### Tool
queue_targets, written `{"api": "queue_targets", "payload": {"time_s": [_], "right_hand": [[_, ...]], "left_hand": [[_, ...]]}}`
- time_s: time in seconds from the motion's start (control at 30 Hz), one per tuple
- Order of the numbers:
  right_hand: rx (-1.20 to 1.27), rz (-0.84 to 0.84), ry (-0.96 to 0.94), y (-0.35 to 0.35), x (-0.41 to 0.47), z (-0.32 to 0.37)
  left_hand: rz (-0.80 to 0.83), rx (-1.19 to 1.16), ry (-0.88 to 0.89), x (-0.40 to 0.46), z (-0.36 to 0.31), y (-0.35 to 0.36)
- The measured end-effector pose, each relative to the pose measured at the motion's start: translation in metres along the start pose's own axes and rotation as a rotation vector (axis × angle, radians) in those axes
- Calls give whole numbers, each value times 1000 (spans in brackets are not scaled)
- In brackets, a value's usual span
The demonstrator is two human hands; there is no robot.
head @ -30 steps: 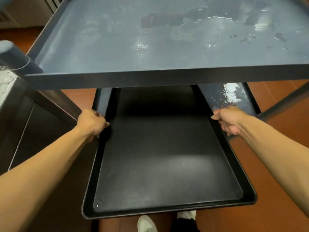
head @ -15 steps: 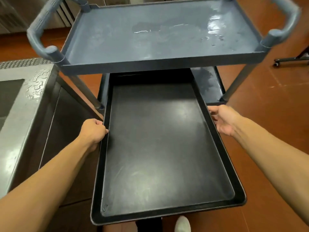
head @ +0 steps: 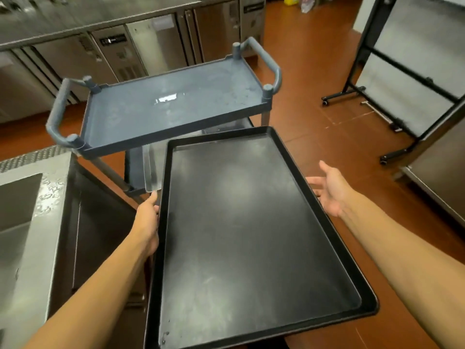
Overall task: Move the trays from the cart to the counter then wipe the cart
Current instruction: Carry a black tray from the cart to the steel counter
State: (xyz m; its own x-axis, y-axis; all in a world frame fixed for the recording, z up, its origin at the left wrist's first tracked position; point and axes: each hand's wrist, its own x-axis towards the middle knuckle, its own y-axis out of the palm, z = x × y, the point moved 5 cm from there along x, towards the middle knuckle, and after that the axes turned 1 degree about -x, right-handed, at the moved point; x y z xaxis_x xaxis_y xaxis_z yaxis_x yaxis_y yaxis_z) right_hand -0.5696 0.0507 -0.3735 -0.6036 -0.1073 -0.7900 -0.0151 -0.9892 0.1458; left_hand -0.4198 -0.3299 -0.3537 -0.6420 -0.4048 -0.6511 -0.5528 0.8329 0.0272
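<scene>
A large black tray [head: 251, 230] is up in the air in front of me, clear of the grey-blue cart [head: 176, 107]. My left hand [head: 148, 222] grips the tray's left rim, thumb along the edge and fingers hidden underneath. My right hand [head: 332, 192] is at the right rim with palm open and fingers straight, its fingertips touching the tray's edge. The cart's top shelf is bare and wet. On its lower shelf the edge of a pale metal tray [head: 151, 170] shows; the rest is hidden.
A steel counter with a sink [head: 45, 222] stands close at my left. Steel under-counter fridges [head: 151, 41] line the back wall. A black wheeled rack [head: 402, 71] stands at the right on the red-brown floor [head: 314, 84].
The black tray has come fully out from the cart's lower shelf and risen above it. My right hand has loosened from a grip to an open palm at the rim. My view has lifted.
</scene>
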Motion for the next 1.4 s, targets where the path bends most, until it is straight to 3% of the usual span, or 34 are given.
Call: {"api": "queue_targets", "payload": {"time_s": [0.27,0.57,0.83,1.23,1.4], "right_hand": [[130,-30,-141,-108,-116,19],[162,-56,-200,-223,-173,107],[163,1,-247,-309,-156,217],[116,42,-296,-372,-53,410],[75,-40,-323,-373,11,504]], "left_hand": [[132,61,53,-98,-31,65],[355,12,44,-143,-92,204],[501,-57,9,-134,-136,348],[476,-125,-1,-31,-219,515],[461,-129,7,28,-287,589]]}}
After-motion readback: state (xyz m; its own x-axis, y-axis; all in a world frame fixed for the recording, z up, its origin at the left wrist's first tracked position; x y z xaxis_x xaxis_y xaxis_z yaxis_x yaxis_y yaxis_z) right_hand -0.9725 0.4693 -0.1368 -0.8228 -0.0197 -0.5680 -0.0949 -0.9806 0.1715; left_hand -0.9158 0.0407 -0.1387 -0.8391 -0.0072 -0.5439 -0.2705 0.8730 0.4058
